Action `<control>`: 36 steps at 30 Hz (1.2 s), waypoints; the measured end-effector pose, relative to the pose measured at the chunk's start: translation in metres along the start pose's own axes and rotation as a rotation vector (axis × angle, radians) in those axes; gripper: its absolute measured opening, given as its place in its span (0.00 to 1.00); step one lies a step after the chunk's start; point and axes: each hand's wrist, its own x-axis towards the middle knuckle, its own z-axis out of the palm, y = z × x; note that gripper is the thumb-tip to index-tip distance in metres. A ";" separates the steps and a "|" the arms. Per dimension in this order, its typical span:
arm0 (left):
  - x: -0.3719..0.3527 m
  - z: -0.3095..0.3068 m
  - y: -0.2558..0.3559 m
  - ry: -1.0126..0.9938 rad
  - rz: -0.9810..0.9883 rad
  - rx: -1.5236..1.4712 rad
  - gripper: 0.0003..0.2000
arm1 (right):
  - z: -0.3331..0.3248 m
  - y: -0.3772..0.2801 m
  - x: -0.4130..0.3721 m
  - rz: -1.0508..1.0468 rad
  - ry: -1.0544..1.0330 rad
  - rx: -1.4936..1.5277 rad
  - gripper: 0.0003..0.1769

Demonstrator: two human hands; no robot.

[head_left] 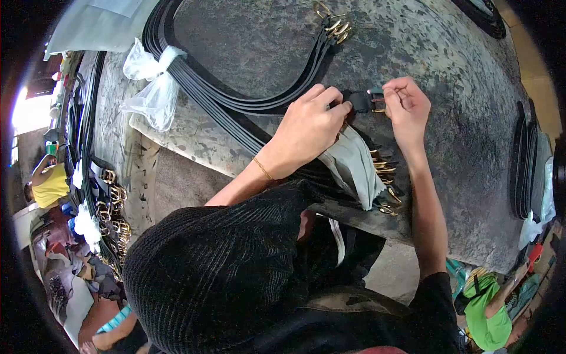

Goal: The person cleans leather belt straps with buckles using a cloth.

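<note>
My left hand (311,128) is closed on the black end of a belt (357,101), thumb and fingers pinching it above the stone-like tabletop. Just right of it, my right hand (407,105) pinches a small, thin tool with a greenish part (375,91) against the belt's end; its exact kind is too small to tell. A gold-coloured metal piece shows between the hands. Below my left hand lies a pale grey cloth (355,162) over more black belts, whose gold buckles (384,168) stick out to its right.
A bundle of black belts (236,105) curves across the table (460,177), tied with clear plastic (154,82), its gold buckles (337,29) at the top. More belts (522,165) lie at the right edge. Buckled belts (112,206) hang at left. People sit in the lower corners and at left.
</note>
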 end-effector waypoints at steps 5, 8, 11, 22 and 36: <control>0.003 -0.002 0.000 0.085 -0.057 -0.142 0.03 | 0.001 -0.002 -0.003 -0.070 -0.123 -0.079 0.02; 0.001 -0.001 -0.001 0.081 -0.109 -0.155 0.04 | 0.002 0.000 -0.004 -0.044 -0.169 -0.129 0.01; 0.002 -0.002 -0.001 0.054 -0.129 -0.158 0.04 | 0.003 -0.005 -0.004 -0.016 -0.183 -0.240 0.02; 0.003 -0.004 0.001 0.061 -0.143 -0.157 0.04 | 0.008 -0.014 -0.005 -0.079 -0.215 -0.399 0.03; 0.007 -0.025 0.004 -0.181 -0.179 -0.363 0.16 | -0.007 0.001 0.007 0.121 -0.037 0.074 0.03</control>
